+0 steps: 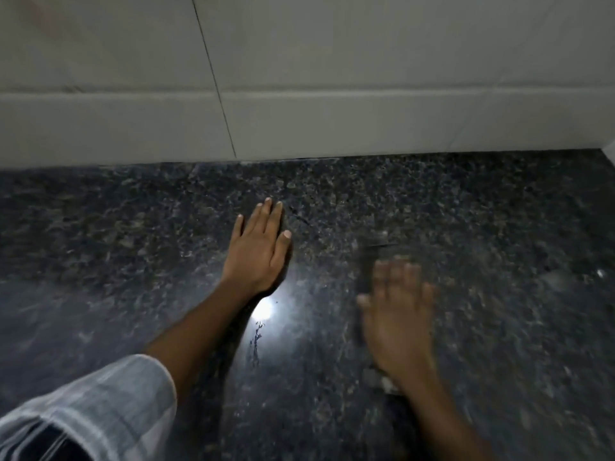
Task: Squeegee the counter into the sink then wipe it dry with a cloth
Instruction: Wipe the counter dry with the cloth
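Both flat, empty: left hand (258, 249) rested on wet tabletop (482, 211), right hand (397, 314) blurred; squeegee, cloth unseen.

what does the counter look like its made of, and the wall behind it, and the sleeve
Counter: looks like polished granite, dark with grey flecks, and glossy enough to mirror a bright light.
Wall: probably glazed ceramic tile, large pale panels with thin dark joint lines and a soft sheen.
Sleeve: woven fabric, pale with faint checks, rolled at the forearm; the fibre can't be told.
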